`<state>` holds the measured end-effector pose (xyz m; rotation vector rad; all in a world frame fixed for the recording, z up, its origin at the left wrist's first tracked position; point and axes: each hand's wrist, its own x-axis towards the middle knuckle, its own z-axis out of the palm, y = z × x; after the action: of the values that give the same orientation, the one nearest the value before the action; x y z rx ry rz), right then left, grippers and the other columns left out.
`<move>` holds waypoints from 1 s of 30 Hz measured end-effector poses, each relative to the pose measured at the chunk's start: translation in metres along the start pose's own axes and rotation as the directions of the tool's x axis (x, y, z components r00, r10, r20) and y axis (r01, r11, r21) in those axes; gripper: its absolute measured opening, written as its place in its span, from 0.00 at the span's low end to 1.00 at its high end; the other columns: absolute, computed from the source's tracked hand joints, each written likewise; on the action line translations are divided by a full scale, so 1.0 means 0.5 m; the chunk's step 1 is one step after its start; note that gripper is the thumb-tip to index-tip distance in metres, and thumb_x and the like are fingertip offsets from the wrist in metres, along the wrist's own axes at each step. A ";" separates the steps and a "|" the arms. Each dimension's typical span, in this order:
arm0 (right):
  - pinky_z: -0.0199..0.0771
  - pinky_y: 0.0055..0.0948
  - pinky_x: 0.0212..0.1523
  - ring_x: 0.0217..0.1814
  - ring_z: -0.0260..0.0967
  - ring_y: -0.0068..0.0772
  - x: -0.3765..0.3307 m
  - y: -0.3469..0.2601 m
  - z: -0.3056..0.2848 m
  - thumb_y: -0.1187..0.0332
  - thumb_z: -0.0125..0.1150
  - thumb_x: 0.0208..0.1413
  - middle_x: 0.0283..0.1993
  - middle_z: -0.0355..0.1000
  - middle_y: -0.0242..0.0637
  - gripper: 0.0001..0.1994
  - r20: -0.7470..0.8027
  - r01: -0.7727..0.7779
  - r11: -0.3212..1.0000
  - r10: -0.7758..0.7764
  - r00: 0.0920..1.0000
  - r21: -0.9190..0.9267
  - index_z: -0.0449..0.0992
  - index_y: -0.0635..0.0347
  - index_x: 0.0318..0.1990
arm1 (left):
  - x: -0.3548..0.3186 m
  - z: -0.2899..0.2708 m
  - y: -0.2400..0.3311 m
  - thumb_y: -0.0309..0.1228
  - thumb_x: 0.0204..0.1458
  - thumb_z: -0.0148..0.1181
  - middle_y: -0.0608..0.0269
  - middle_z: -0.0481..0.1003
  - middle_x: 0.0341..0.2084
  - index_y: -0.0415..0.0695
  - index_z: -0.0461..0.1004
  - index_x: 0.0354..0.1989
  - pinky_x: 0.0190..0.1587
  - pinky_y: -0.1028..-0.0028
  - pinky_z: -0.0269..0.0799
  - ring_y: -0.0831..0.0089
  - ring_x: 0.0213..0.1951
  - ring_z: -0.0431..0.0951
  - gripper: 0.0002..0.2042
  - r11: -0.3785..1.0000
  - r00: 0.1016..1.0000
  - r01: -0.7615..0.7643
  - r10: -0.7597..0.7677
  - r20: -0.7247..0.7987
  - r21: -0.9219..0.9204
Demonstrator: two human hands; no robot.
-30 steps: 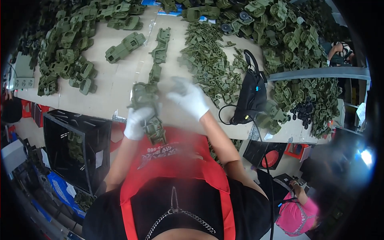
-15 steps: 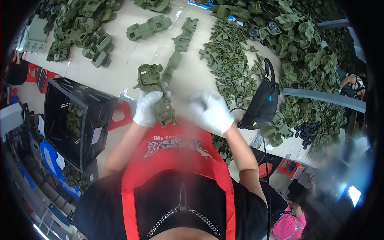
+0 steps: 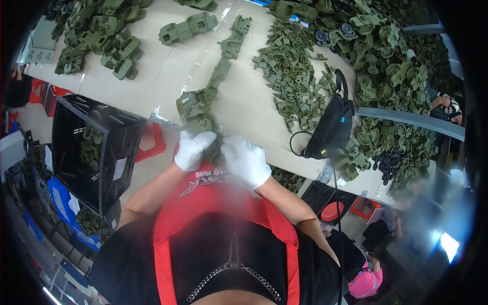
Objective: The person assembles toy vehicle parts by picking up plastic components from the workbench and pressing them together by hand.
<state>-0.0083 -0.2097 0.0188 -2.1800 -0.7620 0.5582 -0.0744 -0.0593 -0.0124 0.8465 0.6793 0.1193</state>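
An olive-green plastic toy vehicle body [image 3: 198,113] is tilted over the table's near edge, in front of the red apron. My left hand [image 3: 195,148], in a white glove, is closed round its lower end. My right hand [image 3: 246,161], gloved too, has its fingers curled together right beside that end; what they pinch is hidden. Beyond the held body, more green vehicle parts [image 3: 235,43] lie in a line on the table. Another green vehicle body [image 3: 188,28] rests farther back to the left.
A heap of small green parts [image 3: 290,71] spreads to the right, beside a black pouch [image 3: 333,124] with a cable. Larger green parts [image 3: 391,76] are piled at far right. Vehicle bodies [image 3: 109,43] stand at far left; a black crate [image 3: 101,152] is left of me.
My right hand has moved left and nearer to me, up against the left hand. The held vehicle body has come nearer and turned somewhat; the left hand has dropped slightly with it.
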 end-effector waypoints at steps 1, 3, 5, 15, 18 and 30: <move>0.75 0.46 0.35 0.35 0.74 0.53 0.001 0.006 0.012 0.64 0.56 0.55 0.37 0.75 0.45 0.10 -0.022 0.015 0.999 -0.016 1.000 -0.037 0.72 0.55 0.42 | -0.001 -0.004 -0.004 0.18 0.48 0.54 0.60 0.77 0.36 0.36 0.73 0.45 0.41 0.72 0.73 0.72 0.38 0.77 0.14 0.999 1.000 0.005 -0.005 0.012 -0.054; 0.75 0.46 0.33 0.35 0.73 0.51 -0.004 0.017 0.027 0.64 0.55 0.55 0.36 0.75 0.43 0.09 -0.041 0.029 0.997 -0.032 0.999 -0.074 0.72 0.55 0.41 | -0.001 -0.011 -0.015 0.19 0.48 0.55 0.60 0.77 0.36 0.36 0.73 0.44 0.41 0.73 0.73 0.73 0.38 0.77 0.13 0.994 1.000 0.012 -0.010 0.022 -0.108; 0.75 0.44 0.33 0.33 0.72 0.46 -0.013 0.021 0.037 0.63 0.53 0.55 0.35 0.73 0.41 0.09 0.187 0.200 0.908 -0.138 0.973 -0.369 0.72 0.56 0.40 | 0.000 -0.018 -0.024 0.20 0.47 0.56 0.61 0.77 0.35 0.35 0.74 0.43 0.40 0.73 0.72 0.74 0.37 0.76 0.12 0.989 0.993 -0.103 0.095 0.068 0.110; 0.75 0.38 0.26 0.23 0.74 0.41 0.064 0.000 -0.002 0.65 0.62 0.52 0.24 0.74 0.46 0.10 0.089 0.115 0.989 -0.123 0.988 0.088 0.76 0.63 0.35 | 0.007 -0.022 0.011 0.25 0.44 0.58 0.59 0.74 0.35 0.38 0.69 0.48 0.45 0.66 0.73 0.66 0.40 0.76 0.20 0.982 0.999 -0.016 0.023 0.033 -0.190; 0.75 0.32 0.34 0.31 0.76 0.34 0.223 0.094 -0.044 0.55 0.67 0.49 0.31 0.77 0.44 0.20 0.480 -0.304 0.781 0.007 0.877 0.545 0.78 0.66 0.39 | 0.027 -0.039 0.036 0.29 0.46 0.60 0.57 0.74 0.35 0.38 0.69 0.47 0.45 0.65 0.73 0.66 0.40 0.75 0.19 0.963 0.997 0.023 -0.002 0.076 -0.270; 0.72 0.45 0.48 0.43 0.72 0.54 0.413 0.128 0.219 0.64 0.56 0.48 0.41 0.75 0.51 0.13 -0.234 -0.191 0.981 0.178 0.956 -0.033 0.77 0.58 0.41 | 0.014 -0.102 0.071 0.47 0.50 0.62 0.58 0.70 0.48 0.44 0.59 0.61 0.45 0.63 0.75 0.66 0.44 0.74 0.33 0.967 0.978 -0.208 0.206 -0.029 -0.144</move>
<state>0.0992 -0.0508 -0.1296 -2.3321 -0.4571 0.3704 -0.0938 0.0000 -0.0141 0.7737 0.5863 0.3598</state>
